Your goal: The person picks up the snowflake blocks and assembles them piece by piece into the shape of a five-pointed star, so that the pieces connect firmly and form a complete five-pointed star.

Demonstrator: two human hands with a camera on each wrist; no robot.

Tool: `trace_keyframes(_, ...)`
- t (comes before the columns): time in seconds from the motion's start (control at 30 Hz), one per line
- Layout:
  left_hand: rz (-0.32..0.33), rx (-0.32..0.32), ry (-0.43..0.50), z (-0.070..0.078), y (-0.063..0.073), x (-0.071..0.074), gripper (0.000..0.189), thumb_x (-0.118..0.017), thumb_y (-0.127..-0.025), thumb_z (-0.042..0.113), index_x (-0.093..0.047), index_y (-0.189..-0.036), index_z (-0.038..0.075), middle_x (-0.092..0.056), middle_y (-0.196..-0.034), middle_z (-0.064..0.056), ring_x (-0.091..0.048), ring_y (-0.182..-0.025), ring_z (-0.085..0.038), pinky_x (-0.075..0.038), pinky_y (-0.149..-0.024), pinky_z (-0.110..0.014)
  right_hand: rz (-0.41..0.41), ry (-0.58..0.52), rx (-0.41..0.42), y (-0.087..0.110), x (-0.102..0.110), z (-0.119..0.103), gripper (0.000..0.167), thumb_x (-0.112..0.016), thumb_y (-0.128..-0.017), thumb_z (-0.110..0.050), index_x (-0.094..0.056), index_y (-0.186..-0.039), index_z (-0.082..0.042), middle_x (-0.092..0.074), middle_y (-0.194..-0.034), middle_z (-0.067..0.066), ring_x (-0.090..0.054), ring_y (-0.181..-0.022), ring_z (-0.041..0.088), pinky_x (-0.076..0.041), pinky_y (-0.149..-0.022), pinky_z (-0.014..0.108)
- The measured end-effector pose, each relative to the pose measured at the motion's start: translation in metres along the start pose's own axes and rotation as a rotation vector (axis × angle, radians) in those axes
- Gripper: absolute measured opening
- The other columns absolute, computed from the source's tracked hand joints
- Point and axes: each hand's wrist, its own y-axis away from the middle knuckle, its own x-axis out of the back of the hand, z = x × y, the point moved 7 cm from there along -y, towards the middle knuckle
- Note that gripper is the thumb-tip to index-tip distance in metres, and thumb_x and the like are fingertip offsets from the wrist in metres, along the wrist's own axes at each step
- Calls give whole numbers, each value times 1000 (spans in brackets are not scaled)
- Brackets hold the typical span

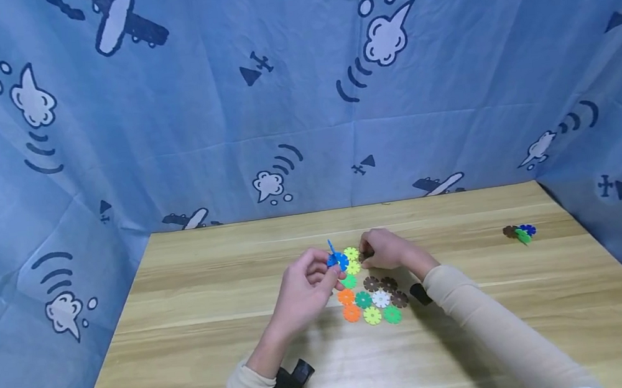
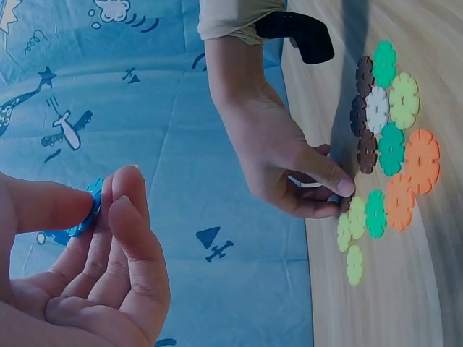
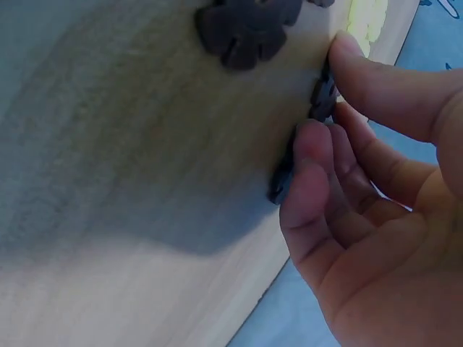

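Observation:
Between thumb and fingers, my left hand (image 1: 303,289) pinches blue notched plastic discs (image 1: 342,259), held above the table; one stands edge-on out of the other. My right hand (image 1: 388,250) is just beyond the loose discs, low over the tabletop. Its thumb and fingertips pinch a dark brown notched disc (image 3: 323,94), seen nearly edge-on in the right wrist view and partly hidden by the fingers. Right beside this hand lie yellow discs (image 1: 352,254), with a light green disc (image 1: 349,281) nearer to me.
Several loose discs lie flat in a cluster, among them an orange disc (image 1: 351,313), a white disc (image 1: 380,298) and a brown disc (image 1: 398,299). Far right on the wooden table (image 1: 200,329) sits a joined brown, blue and green piece (image 1: 522,235). A blue printed curtain (image 1: 302,107) stands behind.

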Motion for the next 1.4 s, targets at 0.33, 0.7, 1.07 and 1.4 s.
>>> trace_keyframes(0.33, -5, 13, 0, -4, 1, -2, 12, -61, -99, 6, -60, -109, 0, -73, -94, -14, -72, -77, -15, -60, -71, -32, 128, -47, 64, 14, 2, -5, 21, -77, -89, -9, -58, -97, -7, -65, -90, 3, -57, -81, 17, -53, -75, 35)
trace_keyframes(0.7, 16, 17, 10, -1, -1, -1, 17, -63, -99, 9, -60, -111, -3, -71, -97, -21, -71, -84, -33, -60, -75, -25, 523, -388, 384, 61, 63, -54, 14, -70, -90, 6, -73, -95, -7, -77, -100, 9, -74, -87, 24, -63, -67, 31)
trace_keyframes(1.07, 32, 24, -10, -2, -1, 1, 14, -61, -99, 7, -61, -111, -1, -71, -95, -17, -70, -80, -23, -60, -73, -28, 600, -302, 722, 102, 89, -97, 25, -73, -85, 10, -74, -95, -13, -78, -98, 1, -75, -88, 15, -60, -80, 20)
trace_keyframes(1.4, 5, 18, -11, -2, 0, -3, 15, -63, -99, 9, -61, -110, -1, -70, -94, -19, -69, -80, -24, -59, -73, -28, 544, -206, 790, 111, 86, -105, 25, -75, -83, 10, -75, -95, -12, -77, -98, -1, -74, -91, 15, -61, -80, 23)
